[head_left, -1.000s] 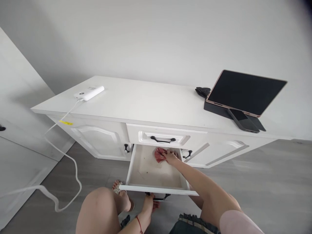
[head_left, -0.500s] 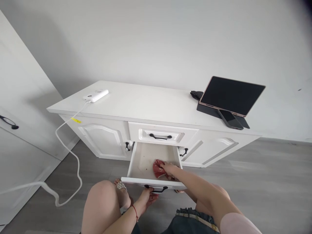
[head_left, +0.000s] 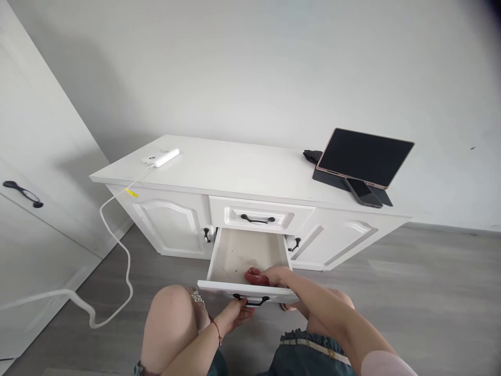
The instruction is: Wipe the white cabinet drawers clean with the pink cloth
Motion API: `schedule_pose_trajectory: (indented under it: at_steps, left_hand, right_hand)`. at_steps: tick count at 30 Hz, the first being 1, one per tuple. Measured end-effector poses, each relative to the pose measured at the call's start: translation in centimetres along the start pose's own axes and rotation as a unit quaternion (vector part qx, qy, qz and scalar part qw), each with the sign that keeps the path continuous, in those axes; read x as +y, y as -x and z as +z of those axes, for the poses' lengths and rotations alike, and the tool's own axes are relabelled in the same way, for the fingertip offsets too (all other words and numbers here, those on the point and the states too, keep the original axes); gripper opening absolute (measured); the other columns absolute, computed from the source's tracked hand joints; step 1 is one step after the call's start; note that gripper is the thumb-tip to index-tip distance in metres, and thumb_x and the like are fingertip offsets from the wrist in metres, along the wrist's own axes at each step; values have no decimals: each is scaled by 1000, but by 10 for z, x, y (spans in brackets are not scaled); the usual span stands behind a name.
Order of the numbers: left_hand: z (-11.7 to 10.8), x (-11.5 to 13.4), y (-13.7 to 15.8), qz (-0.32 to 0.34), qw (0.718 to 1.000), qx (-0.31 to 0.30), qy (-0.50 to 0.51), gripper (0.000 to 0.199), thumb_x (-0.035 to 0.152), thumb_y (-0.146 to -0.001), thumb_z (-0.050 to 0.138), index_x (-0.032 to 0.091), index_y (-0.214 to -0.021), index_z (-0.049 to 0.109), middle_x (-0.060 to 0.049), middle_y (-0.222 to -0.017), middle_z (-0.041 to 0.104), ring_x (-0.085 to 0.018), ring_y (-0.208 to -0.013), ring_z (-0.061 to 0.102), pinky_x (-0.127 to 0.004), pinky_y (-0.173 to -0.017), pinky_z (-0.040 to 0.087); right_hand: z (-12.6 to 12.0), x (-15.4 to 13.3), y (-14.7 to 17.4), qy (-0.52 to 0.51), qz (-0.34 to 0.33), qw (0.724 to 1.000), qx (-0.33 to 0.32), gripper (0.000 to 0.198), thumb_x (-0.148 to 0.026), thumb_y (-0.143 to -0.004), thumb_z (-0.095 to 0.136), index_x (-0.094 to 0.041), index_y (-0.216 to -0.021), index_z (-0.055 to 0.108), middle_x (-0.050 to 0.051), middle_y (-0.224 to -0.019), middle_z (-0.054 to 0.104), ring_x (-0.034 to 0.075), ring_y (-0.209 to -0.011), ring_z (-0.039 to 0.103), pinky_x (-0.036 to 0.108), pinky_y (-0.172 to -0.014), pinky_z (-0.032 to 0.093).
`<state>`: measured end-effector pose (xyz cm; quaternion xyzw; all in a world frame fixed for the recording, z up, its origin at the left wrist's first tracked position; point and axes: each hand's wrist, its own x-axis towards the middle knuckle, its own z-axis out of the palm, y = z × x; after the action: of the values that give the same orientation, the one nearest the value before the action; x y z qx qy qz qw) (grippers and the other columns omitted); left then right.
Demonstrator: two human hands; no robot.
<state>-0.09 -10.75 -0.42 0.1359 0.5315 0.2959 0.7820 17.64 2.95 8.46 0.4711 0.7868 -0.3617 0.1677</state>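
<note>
Counter [head_left: 235, 167]: a corded device [head_left: 164, 157] on its left, a tablet [head_left: 366, 156] on its right.
Phone [head_left: 362, 192]: in front of the tablet.
Open drawer [head_left: 237, 258]: below the upper drawer [head_left: 258, 211].
Cloth [head_left: 255, 277]: inside that drawer, near the front, in your right hand [head_left: 277, 275].
Handle [head_left: 258, 303]: on that drawer's front, at your left hand [head_left: 233, 313].

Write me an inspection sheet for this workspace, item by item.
Surface: white cabinet top, things at both ends.
Things in use: red cloth inside the pulled-out drawer; dark specks there too.
Clutter: white device at left; propped dark screen, phone and black item at right.
Hands: right hand holds the cloth; left hand at the drawer's black handle.
Cables: white cable runs from the white device over the front edge.
Surroundings: grey floor, pale wall.
</note>
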Motion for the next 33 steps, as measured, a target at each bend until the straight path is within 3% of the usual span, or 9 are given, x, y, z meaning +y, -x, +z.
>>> schedule_pose_trajectory:
  at_steps: [3,5,8,11,15,20,22,24,33]
  left_hand:
    - [-1,3,-3,8,1000,2,-8,21,38,-78,71,22,-77,57,-10,-82,71,-24,-84,67,-36,-87,47]
    - [-1,6,-4,8,1000,4,-9,22,38,-76,72,22,-77,57,-10,-82,71,-25,-84,67,-37,-86,47]
    - [1,13,-8,7,1000,5,-4,19,35,-80,68,21,-80,56,-8,-81,71,-21,-80,67,-35,-86,48]
    - [4,22,-14,21,999,23,8,20,33,-80,69,20,-81,54,-6,-80,70,-20,-81,68,-34,-85,47]
    - [6,32,-23,52,997,49,21,31,37,-71,78,20,-82,55,-3,-80,68,-20,-81,67,-32,-82,45]
    - [9,37,-29,106,990,72,49,34,39,-66,83,19,-80,59,-2,-82,69,-17,-79,66,-28,-80,45]
    - [11,37,-29,127,984,95,78,32,35,-67,83,20,-75,56,0,-78,68,-15,-75,65,-28,-81,45]
    - [15,37,-28,140,979,108,104,29,32,-70,81,21,-72,55,0,-77,68,-14,-73,64,-28,-84,46]
    - [21,38,-22,138,973,105,150,27,11,-70,77,21,-68,51,-3,-80,70,-13,-70,64,-28,-85,48]
  right_hand:
    - [-19,-5,13,-22,-29,999,-25,28,-10,-63,71,-23,-86,77,-2,-73,71,19,-70,65,26,-64,50]
    - [-33,-8,28,-42,-56,997,20,39,-10,-70,64,-22,-106,74,0,-84,71,18,-75,65,26,-68,49]
    - [-47,-13,57,-64,-89,983,148,55,-14,-78,55,-25,-132,60,5,-103,66,19,-83,64,29,-77,50]
    - [-47,-16,90,-105,-146,933,311,53,-16,-81,51,-27,-133,57,8,-117,60,22,-101,63,34,-91,49]
    - [-19,-15,123,-150,-148,859,467,46,-18,-85,48,-26,-129,59,10,-132,53,25,-119,56,37,-100,47]
    - [40,6,122,-105,-22,802,588,43,-21,-89,45,-28,-128,60,8,-136,53,29,-123,49,46,-104,42]
    - [61,18,109,-77,51,790,606,46,-17,-88,40,-28,-127,62,9,-137,54,30,-117,50,50,-100,43]
    - [78,28,95,-56,77,804,587,53,-12,-85,37,-29,-129,61,8,-139,53,30,-116,49,50,-99,43]
    - [108,18,59,17,36,845,534,69,-6,-78,43,-34,-142,49,7,-151,38,33,-130,39,53,-104,38]
